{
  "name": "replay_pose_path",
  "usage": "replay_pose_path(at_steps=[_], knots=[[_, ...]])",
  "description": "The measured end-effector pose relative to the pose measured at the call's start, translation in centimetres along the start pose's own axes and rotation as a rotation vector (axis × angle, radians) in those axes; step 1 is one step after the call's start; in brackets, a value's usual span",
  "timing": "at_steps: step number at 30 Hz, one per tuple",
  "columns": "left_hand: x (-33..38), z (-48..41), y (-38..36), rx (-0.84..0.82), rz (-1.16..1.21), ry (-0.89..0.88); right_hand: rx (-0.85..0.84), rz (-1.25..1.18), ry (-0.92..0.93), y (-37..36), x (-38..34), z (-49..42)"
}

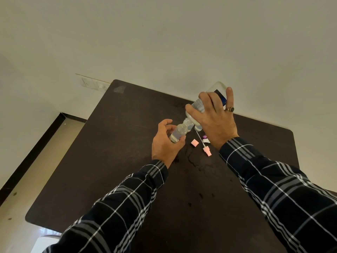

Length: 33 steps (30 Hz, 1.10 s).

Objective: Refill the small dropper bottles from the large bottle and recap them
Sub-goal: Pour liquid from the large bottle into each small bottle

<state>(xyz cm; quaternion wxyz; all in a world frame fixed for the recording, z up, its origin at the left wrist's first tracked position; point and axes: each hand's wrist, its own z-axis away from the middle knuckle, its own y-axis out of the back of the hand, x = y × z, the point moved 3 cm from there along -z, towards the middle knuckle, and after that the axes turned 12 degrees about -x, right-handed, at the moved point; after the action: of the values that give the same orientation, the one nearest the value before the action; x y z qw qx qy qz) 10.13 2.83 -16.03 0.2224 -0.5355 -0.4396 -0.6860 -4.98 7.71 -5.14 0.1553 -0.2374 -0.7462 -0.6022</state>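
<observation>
My right hand (213, 117) grips the large clear bottle (199, 104), which has a blue and white label and is tipped neck-down to the left. Its threaded neck meets the mouth of a small clear dropper bottle (179, 133), tilted and partly filled with clear liquid, which my left hand (165, 143) holds around its lower body. Another small clear bottle (197, 127) stands just behind, partly hidden by my right hand. A pink cap (194, 142) and a pink dropper cap with its white tube (206, 149) lie on the dark table (109, 161).
A small purple and white piece (205, 139) lies near my right wrist. Wet spots and a spill mark (191, 159) darken the table below the caps. The wall runs along the table's far edge; the floor drops off to the left.
</observation>
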Motion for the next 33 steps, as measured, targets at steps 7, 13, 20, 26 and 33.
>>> replay_pose_path(at_steps=[7, 13, 20, 26, 33], knots=[[0.04, 0.06, 0.01, 0.005, 0.029, 0.004, 0.022, 0.017, -0.001, 0.02, 0.14, 0.03], [-0.03, -0.1, 0.13, 0.019, 0.036, -0.002, 0.004, 0.007, -0.005, -0.07, 0.27, 0.13], [-0.33, -0.08, 0.0, 0.019, 0.043, 0.006, -0.018, -0.03, -0.054, 0.06, 0.06, 0.39], [-0.28, -0.08, -0.28, 0.016, 0.045, -0.001, -0.046, -0.07, -0.088, -0.03, -0.35, 0.38], [-0.01, 0.05, -0.31, 0.02, 0.051, -0.008, 0.017, -0.032, -0.065, -0.16, -0.16, 0.3]])
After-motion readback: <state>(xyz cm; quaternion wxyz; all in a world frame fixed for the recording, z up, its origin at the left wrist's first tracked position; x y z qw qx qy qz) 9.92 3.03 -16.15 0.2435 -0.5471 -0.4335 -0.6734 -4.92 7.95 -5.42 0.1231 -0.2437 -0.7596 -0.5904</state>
